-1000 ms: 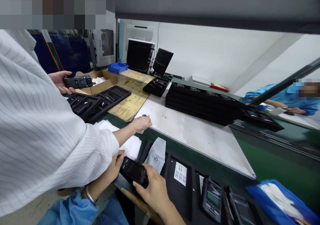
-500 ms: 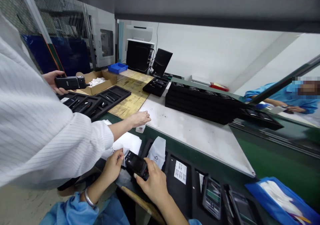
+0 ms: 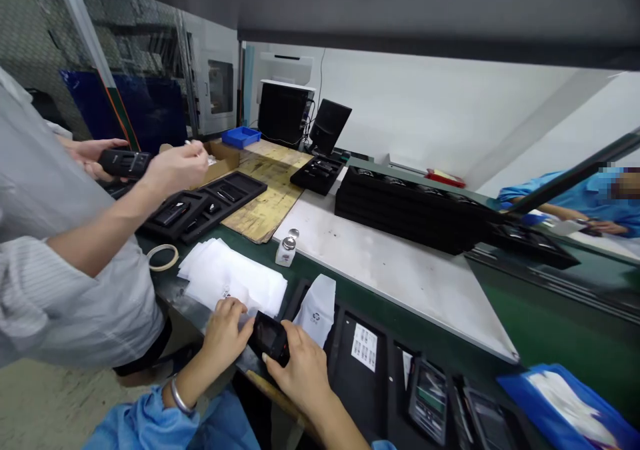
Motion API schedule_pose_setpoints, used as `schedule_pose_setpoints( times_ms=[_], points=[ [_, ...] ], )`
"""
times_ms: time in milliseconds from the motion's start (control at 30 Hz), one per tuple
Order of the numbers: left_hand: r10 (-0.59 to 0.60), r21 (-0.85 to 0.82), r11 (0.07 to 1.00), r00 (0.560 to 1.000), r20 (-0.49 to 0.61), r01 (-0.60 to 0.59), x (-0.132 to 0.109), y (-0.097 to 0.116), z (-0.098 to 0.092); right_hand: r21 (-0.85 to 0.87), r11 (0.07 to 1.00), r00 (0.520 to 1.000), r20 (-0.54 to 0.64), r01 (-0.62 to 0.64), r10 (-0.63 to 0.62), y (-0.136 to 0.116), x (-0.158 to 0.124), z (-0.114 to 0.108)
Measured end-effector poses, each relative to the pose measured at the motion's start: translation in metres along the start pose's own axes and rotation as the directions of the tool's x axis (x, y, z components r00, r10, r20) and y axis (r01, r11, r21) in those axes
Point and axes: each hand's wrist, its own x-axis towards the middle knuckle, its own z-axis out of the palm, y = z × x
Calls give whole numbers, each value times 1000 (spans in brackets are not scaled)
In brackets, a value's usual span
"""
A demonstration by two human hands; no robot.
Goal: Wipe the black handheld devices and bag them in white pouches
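My right hand point(image 3: 303, 367) is closed around a black handheld device point(image 3: 270, 337) with a dark screen, above the bench edge. At the device's left end, my left hand point(image 3: 226, 333) pinches a thin white plastic bag point(image 3: 243, 298); whether the device's end is inside the bag is hidden by my fingers. Beyond my left hand lies a stack of white bags point(image 3: 235, 263) with printed marks. Another printed white bag point(image 3: 317, 310) stands just past my right hand, on a black tray point(image 3: 345, 383).
A co-worker's hand point(image 3: 180, 167) is raised at left, the other holding a black device point(image 3: 123, 163). A small dispenser bottle point(image 3: 286, 253), tape roll point(image 3: 163, 258), label sheet point(image 3: 365, 347), handheld device point(image 3: 429, 397) and blue bag point(image 3: 570, 403) surround my workspace. Stacked black trays point(image 3: 410, 210) stand behind.
The co-worker's arm has drawn back left from over the bench, uncovering the bottle, tape roll and bag stack. My left fingers have closed in nearer to the device's left end.
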Motion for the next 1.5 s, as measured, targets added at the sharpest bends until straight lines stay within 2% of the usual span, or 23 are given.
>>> schedule_pose_setpoints(
  times_ms=[133, 300, 533, 767, 933, 1167, 1333, 1500],
  points=[
    [-27, 144, 989, 997, 73, 17, 1, 9, -5, -14, 1000, 999, -33, 28, -29, -2, 0, 6],
    [-60, 217, 976, 985, 164, 23, 6, 8, -7, 5, 998, 995, -81, 62, -61, 0, -1, 10],
    [-42, 174, 985, 974, 225, 3, 10, 4, -18, 72, 988, 991, -13, 134, -133, 4, 3, 7],
    [-36, 86, 996, 963, 269, 13, 7, 0, -24, 93, 993, 993, -97, 78, -69, 3, 10, 6],
    [-65, 71, 996, 967, 246, 49, 11, 3, -27, 89, 974, 978, -33, 206, -204, 0, 5, 10],
    [54, -156, 988, 957, 286, -10, 1, 21, -28, 71, 986, 984, -103, 154, -146, 2, 11, 0],
    [92, -323, 946, 956, 278, 3, 2, 29, -25, 76, 968, 971, -11, 238, -238, 3, 4, 1],
    [192, -424, 904, 939, 285, -57, 1, 36, -30, 108, 981, 987, -11, 163, -162, 8, 9, -13]
  ],
)
